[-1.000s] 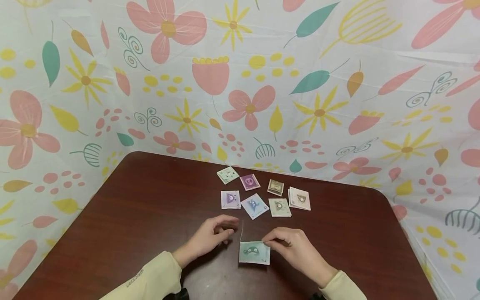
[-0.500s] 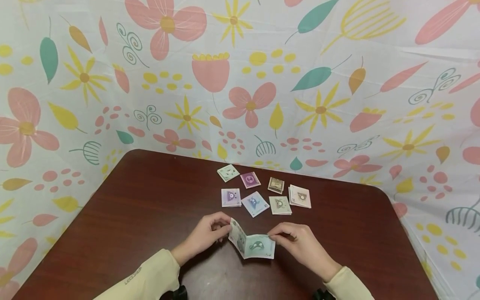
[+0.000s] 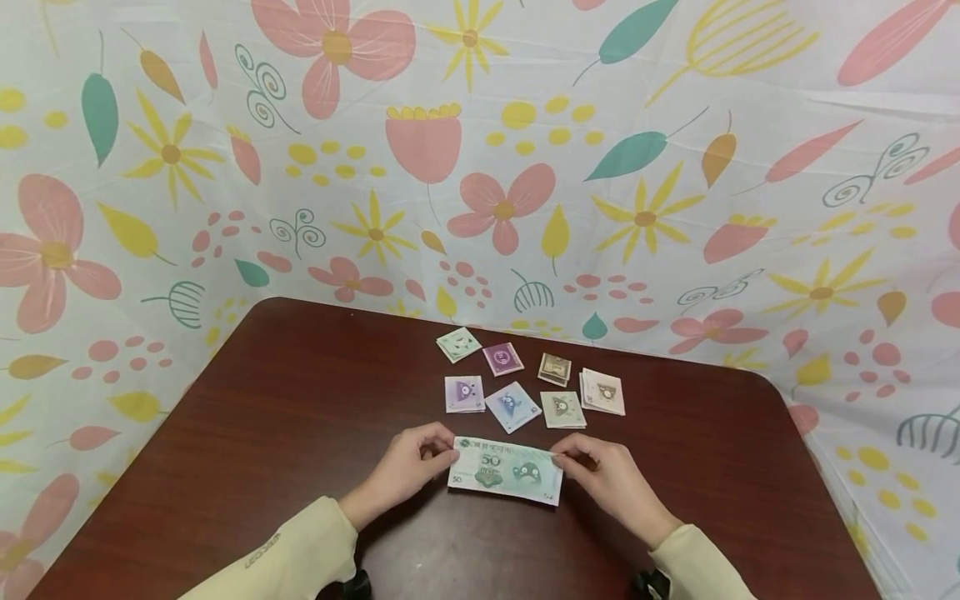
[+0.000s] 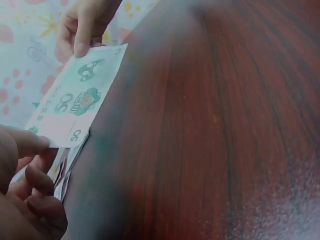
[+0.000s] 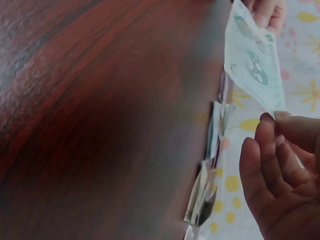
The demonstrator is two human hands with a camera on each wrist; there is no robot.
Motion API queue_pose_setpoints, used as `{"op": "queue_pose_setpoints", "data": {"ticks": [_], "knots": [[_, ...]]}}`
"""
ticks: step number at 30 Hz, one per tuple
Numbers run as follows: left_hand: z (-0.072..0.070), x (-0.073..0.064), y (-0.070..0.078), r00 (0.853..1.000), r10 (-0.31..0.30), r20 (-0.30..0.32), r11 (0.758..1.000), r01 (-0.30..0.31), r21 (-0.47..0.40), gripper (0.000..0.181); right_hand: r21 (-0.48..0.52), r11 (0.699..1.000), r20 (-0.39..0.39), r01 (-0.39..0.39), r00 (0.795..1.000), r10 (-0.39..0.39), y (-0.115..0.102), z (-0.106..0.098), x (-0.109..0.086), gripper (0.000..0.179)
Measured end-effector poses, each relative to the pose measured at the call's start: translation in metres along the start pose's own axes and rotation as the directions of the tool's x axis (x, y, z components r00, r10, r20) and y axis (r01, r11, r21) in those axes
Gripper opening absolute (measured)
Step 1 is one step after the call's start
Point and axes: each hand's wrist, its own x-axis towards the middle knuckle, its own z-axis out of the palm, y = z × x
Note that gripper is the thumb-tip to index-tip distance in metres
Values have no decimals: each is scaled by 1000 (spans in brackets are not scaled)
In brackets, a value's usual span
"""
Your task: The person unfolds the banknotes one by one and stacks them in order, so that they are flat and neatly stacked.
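A pale green play banknote (image 3: 504,472) marked 50, with a cartoon creature printed on it, is stretched out flat between both hands. My left hand (image 3: 407,463) pinches its left end between thumb and fingers. At the upper right corner, my right hand (image 3: 612,480) pinches it the same way. In the left wrist view the banknote (image 4: 82,95) slants away from the near thumb toward the other hand. The right wrist view has the banknote (image 5: 255,65) tilted, its corner held between thumb and forefinger.
Folded play notes lie in two rows beyond the hands: green (image 3: 459,344), magenta (image 3: 502,358), brown (image 3: 554,368), purple (image 3: 464,393), blue (image 3: 513,407), grey-green (image 3: 562,409) and pinkish (image 3: 602,391). The dark wooden table (image 3: 300,400) meets a floral cloth (image 3: 420,275) behind.
The banknote was folded in half with its left half standing up. My left hand has taken its left end, and the note has been unfolded flat as the right hand moved slightly right.
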Motion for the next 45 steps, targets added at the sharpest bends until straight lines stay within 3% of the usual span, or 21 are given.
{"op": "queue_pose_setpoints", "data": {"ticks": [3, 6, 9, 13, 21, 26, 31, 41, 45], "knots": [[3, 2, -1, 1000, -9, -26, 998, 11, 65, 19, 6, 1000, -2, -11, 1000, 11, 4, 4, 2, 26], [6, 4, -1, 999, 20, -42, 992, -14, 125, 22, -11, 1000, 4, -2, 1000, 2, 6, 7, 3, 25], [7, 5, -1, 998, 61, -25, 984, -56, 167, 15, -45, 999, 21, -6, 1000, 7, 7, 9, 5, 21], [7, 5, -1, 997, 71, 15, 972, -73, 224, 12, -38, 997, 88, -68, 994, 72, 8, 12, 5, 21], [8, 6, -2, 997, 55, 62, 920, -75, 386, 16, -40, 995, 181, -88, 979, 94, 10, 19, 4, 22], [10, 8, -1, 994, 84, 69, 887, -107, 449, 17, -79, 992, 223, -100, 968, 115, 10, 22, 6, 23], [11, 9, 0, 994, 89, 66, 861, -110, 496, 18, -93, 993, 237, -79, 967, 99, 10, 22, 7, 23], [9, 10, 2, 994, 63, 87, 837, -100, 539, 16, -144, 988, 234, -58, 968, 91, 10, 23, 8, 23], [7, 10, 1, 995, 42, 94, 838, -87, 538, 16, -156, 986, 237, -61, 967, 97, 10, 23, 7, 23]]}}
